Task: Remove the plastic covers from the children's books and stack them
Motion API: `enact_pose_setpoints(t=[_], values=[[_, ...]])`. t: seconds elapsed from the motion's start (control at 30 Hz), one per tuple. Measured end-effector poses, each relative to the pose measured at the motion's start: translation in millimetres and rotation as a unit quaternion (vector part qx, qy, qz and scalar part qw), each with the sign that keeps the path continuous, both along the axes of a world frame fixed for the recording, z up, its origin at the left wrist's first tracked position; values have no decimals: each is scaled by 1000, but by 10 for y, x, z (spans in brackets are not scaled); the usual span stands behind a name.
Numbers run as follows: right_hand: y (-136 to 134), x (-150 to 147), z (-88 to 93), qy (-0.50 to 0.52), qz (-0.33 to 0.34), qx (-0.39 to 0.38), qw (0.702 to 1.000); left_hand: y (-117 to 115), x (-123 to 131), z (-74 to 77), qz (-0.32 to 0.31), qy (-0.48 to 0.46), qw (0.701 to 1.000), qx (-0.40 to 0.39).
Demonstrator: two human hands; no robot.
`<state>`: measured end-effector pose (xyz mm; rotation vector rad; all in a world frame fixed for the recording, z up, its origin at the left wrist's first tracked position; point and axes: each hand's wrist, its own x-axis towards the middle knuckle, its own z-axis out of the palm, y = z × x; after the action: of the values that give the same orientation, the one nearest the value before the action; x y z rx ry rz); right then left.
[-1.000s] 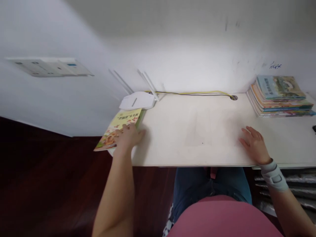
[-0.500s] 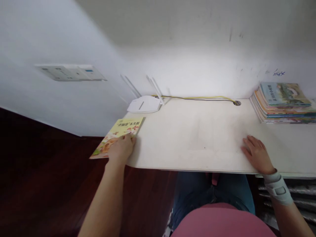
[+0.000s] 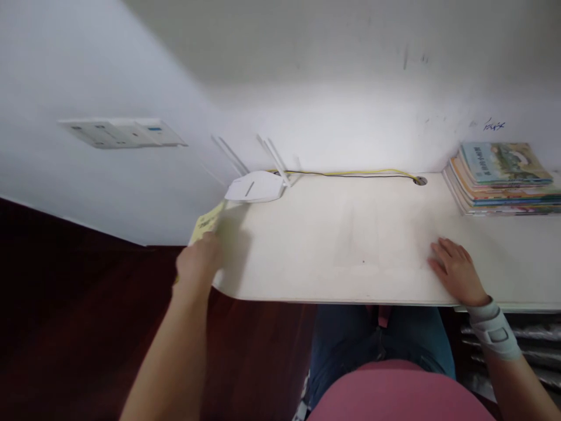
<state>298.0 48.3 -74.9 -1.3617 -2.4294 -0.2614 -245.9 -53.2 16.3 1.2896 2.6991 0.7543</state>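
Observation:
My left hand (image 3: 199, 257) is closed on a thin yellow book (image 3: 205, 223) at the left end of the white desk (image 3: 307, 245). The book is tilted up on its edge, and my hand covers much of its cover. My right hand (image 3: 453, 270) lies flat on the desk near its front edge, fingers a little apart, holding nothing. A grey brace wraps that wrist.
A white router (image 3: 255, 187) with upright antennas stands at the back left. Yellow and black cables (image 3: 350, 173) run along the wall to a round desk hole (image 3: 420, 180). A book stack (image 3: 504, 175) sits at the right; a socket panel (image 3: 125, 133) is on the left wall.
My left hand has moved left and turned the yellow book from lying nearly flat to tilted on edge. My right hand stays in place on the desk.

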Motion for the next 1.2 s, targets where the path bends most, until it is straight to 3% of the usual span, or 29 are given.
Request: enact_pose_setpoints(t=[0.1, 0.13, 0.2, 0.27, 0.33, 0.43, 0.5, 0.6, 0.73, 0.97, 1.2], values=[[-12, -11, 9, 6, -2, -5, 1000, -44, 129, 368, 124, 111, 981, -100], [-16, -15, 18, 6, -4, -7, 1000, -53, 199, 483, 136, 144, 976, -92], [-22, -21, 40, 2, -2, -11, 1000, -28, 401, 641, 109, 167, 980, 2], [-25, -27, 63, -9, 10, -18, 1000, 79, 704, 664, 62, 77, 985, 139], [-27, -33, 80, -21, 23, -26, 999, 259, 1118, 554, 7, -139, 962, 237], [-28, -40, 92, -30, 29, -35, 998, 563, 1860, 259, -115, -415, 866, 256], [-27, -43, 93, -30, 29, -34, 999, 722, 2304, 62, -166, -487, 828, 224], [-21, -44, 90, -28, 29, -31, 999, 872, 2681, -158, -211, -484, 832, 171], [-15, -36, 80, -23, 30, -31, 999, 954, 2611, -320, -200, -418, 876, 133], [-15, -26, 76, -32, 33, -34, 998, 825, 1952, -486, -121, -345, 923, 124], [-36, -6, 82, -32, 36, -31, 998, 701, 1560, -609, -170, -130, 976, 50]])
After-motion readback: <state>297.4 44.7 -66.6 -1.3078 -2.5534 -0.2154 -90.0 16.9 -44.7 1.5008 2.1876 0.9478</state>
